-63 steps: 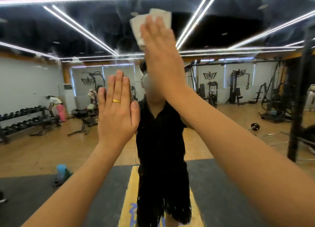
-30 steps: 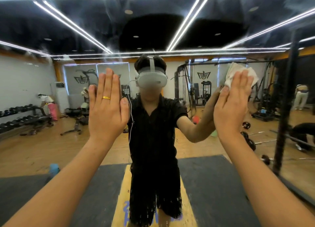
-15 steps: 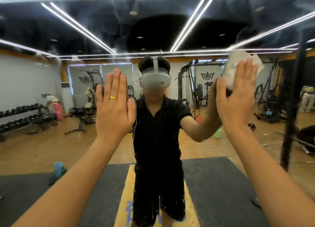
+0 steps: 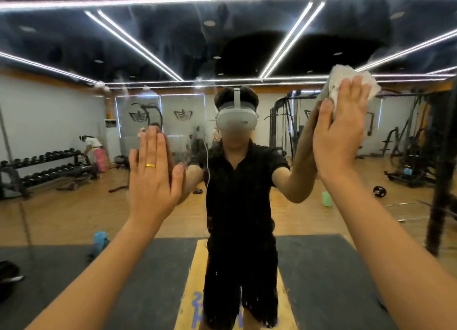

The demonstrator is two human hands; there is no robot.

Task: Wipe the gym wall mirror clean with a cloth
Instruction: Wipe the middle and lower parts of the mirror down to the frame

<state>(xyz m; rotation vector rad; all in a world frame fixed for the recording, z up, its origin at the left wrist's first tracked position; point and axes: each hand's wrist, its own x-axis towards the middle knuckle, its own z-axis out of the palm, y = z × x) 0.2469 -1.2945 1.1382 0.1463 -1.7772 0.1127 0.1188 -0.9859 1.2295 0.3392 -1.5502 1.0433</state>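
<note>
The wall mirror (image 4: 61, 213) fills the whole view and carries faint smears near its upper part. A crumpled white cloth (image 4: 346, 82) lies flat against the glass at the upper right. My right hand (image 4: 338, 134) presses it there with straight fingers, thumb beside the cloth's edge. My left hand (image 4: 153, 178), with a gold ring, rests flat on the glass left of centre and holds nothing. My own reflection in black clothes and a white headset stands in the middle.
All else is reflection: a dumbbell rack (image 4: 42, 171) at the left with a person bent beside it, cable machines at the right, a dark upright post (image 4: 442, 171) at the far right, dark floor mats and a yellow strip below.
My right hand slid the cloth from high at the centre down to the right, then up a little along the right side. My left hand stayed flat on the glass.
</note>
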